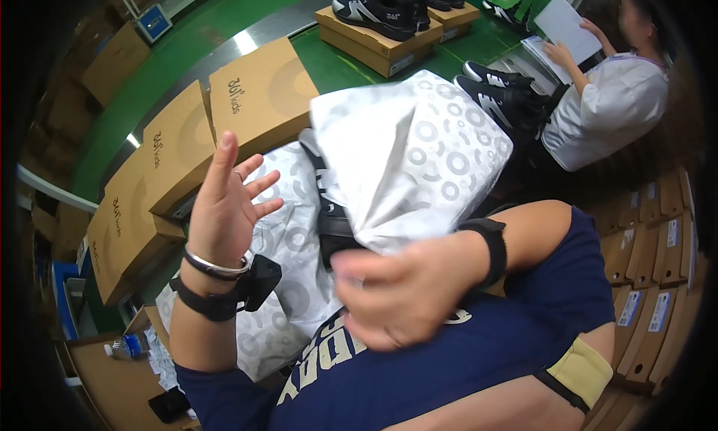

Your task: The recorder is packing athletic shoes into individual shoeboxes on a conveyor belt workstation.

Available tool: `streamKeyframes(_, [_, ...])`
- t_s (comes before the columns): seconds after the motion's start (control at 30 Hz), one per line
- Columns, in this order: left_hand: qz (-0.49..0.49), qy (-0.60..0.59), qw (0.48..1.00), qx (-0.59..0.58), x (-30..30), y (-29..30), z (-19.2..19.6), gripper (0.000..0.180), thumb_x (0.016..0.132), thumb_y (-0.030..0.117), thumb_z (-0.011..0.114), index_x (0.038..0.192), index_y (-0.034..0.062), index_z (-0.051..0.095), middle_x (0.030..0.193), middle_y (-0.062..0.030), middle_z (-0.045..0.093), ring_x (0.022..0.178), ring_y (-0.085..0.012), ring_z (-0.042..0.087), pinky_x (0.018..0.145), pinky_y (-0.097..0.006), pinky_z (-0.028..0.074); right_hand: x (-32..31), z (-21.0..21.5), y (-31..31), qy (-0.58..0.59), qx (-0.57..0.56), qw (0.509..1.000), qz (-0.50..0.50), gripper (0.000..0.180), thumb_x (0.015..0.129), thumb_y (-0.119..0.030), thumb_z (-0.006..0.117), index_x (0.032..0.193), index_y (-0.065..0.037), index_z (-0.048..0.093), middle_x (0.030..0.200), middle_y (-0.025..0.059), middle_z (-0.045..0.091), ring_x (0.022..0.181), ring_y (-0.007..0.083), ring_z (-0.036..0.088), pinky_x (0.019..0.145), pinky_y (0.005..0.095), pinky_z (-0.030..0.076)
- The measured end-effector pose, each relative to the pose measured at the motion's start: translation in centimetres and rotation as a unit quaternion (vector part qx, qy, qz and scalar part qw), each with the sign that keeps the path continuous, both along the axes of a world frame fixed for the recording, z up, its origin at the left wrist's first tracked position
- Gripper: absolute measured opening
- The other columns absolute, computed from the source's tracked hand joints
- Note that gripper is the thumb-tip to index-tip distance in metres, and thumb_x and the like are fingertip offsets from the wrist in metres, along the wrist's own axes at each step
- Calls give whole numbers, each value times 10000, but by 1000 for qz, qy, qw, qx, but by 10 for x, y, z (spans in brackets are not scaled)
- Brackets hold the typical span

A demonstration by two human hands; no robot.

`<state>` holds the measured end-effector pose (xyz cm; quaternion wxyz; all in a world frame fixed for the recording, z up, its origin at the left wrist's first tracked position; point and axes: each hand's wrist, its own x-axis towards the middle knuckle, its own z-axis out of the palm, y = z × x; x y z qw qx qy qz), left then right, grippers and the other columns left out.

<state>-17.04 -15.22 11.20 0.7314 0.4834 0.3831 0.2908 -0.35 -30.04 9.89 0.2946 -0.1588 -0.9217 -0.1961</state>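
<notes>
Tissue paper [419,154], white with grey rings, is bunched in my right hand [396,300], which is clamped on its lower edge and lifts it up over a black shoe [333,214]. My left hand [224,207] is raised beside it, fingers spread apart, holding nothing. More of the same paper lies under the shoe, over my lap. I judge the wrapping is about halfway: the shoe sits on the sheet, but the top fold is not yet down. Closed brown shoe boxes [258,94] wait on the green bench [336,65] just beyond my left hand.
</notes>
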Motion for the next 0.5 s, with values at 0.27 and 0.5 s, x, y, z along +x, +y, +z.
streamKeyframes(0.27, [-42,117,988,95,-1,-8,-20,812,831,579,390,1376,58,86,1299,-194,336,1054,-258,473,867,-365,394,126,-5,114,428,-195,802,-369,448,749,-304,608,1054,16,531,1009,101,565,866,257,567,791,335,442])
streamKeyframes(0.5, [27,18,995,92,-21,10,-34,691,750,157,629,1303,-9,249,1089,-94,507,954,-159,510,799,-278,418,52,7,103,17,-562,826,32,501,732,-323,665,1140,-65,530,1112,122,542,1056,228,497,890,338,382])
